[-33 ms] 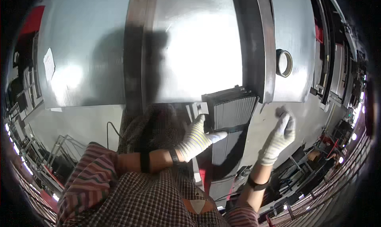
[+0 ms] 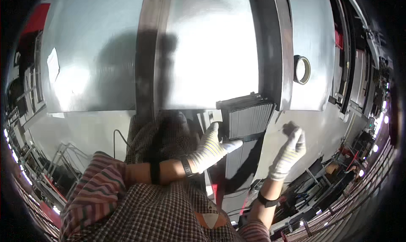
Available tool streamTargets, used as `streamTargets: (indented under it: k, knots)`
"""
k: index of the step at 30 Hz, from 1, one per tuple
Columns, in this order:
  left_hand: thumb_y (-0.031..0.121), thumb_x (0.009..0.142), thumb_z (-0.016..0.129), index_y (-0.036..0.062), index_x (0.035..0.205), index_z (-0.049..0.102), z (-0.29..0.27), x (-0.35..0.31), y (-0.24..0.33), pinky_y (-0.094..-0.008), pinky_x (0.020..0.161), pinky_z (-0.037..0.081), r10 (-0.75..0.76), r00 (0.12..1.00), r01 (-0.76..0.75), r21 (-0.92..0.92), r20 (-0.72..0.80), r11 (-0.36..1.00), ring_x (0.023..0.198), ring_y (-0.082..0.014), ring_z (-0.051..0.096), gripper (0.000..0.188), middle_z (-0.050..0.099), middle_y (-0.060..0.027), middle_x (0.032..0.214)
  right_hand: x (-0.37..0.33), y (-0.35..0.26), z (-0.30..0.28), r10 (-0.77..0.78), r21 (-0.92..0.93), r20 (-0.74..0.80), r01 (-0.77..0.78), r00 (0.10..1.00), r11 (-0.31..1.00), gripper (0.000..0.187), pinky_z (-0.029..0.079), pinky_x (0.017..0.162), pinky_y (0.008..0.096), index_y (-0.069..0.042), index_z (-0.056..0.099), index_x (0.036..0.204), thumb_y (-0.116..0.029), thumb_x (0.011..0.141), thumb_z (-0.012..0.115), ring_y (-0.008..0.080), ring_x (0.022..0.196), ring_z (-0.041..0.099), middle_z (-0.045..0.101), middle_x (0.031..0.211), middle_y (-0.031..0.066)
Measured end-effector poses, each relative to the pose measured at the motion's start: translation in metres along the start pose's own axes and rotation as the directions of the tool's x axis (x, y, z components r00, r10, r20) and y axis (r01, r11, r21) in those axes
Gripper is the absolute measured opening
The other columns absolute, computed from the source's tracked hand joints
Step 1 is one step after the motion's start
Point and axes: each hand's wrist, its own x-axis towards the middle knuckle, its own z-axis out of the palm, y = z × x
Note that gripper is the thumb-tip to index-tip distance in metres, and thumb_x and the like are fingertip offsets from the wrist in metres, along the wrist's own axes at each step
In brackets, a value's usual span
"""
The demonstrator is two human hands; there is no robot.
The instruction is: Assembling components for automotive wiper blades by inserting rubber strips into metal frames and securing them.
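Note:
My left hand [image 2: 209, 151], in a pale striped glove, lies against the near side of a stack of thin grey pieces with dark edges [image 2: 247, 119]. Its forefinger points away from me and its thumb stretches right, apart from each other, so it is open. Just beyond the fingertip is a small pale plate [image 2: 215, 116], partly hidden. To the right of the stack, my gloved right hand [image 2: 289, 155] is raised with its fingers drawn together. Something dark shows at its fingertips; whether it is a held piece or shaded glove cannot be made out.
A metal-topped bench [image 2: 97, 89] with dark rails [image 2: 146, 72] runs in front of me. A roll of tape [image 2: 302, 70] stands on its right part; a torn paper [image 2: 53, 65] lies at left. More grey stacked material [image 2: 241, 159] reaches below. Racks and clutter [image 2: 321, 180] fill the right side.
My right hand has shifted slightly left and toward me. The left hand stays at the stack. The whole view has moved a little.

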Motion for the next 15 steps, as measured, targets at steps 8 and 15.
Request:
streamTargets:
  k: [8,15]
  knots:
    - [0.013,0.083,0.082,0.0031,0.126,0.063,-0.028,-0.042,0.011,-0.0308,0.096,0.05,0.166,0.953,-0.115,-0.204,0.253,0.972,0.108,-0.0138,0.063,0.049,0.069,-0.0044,0.12,-0.212,-0.044,0.025,-0.364,-0.003,0.037,0.364,0.931,0.931,0.056,0.043,0.105,0.0428,0.004,0.049,0.14,-0.034,0.1,0.058,0.0347,0.123,0.056,0.054,0.137,0.0235]
    - [0.055,0.082,0.078,0.0055,0.141,0.051,-0.081,-0.117,-0.054,-0.0446,0.108,0.047,0.372,0.872,-0.045,-0.705,0.318,0.708,0.126,-0.0256,0.057,0.082,0.06,-0.011,0.136,-0.465,0.147,0.005,0.076,0.782,0.55,-0.544,0.832,0.303,0.113,0.047,0.107,0.0393,0.002,0.03,0.155,-0.079,0.08,0.054,0.0241,0.12,0.06,0.057,0.141,0.0159]
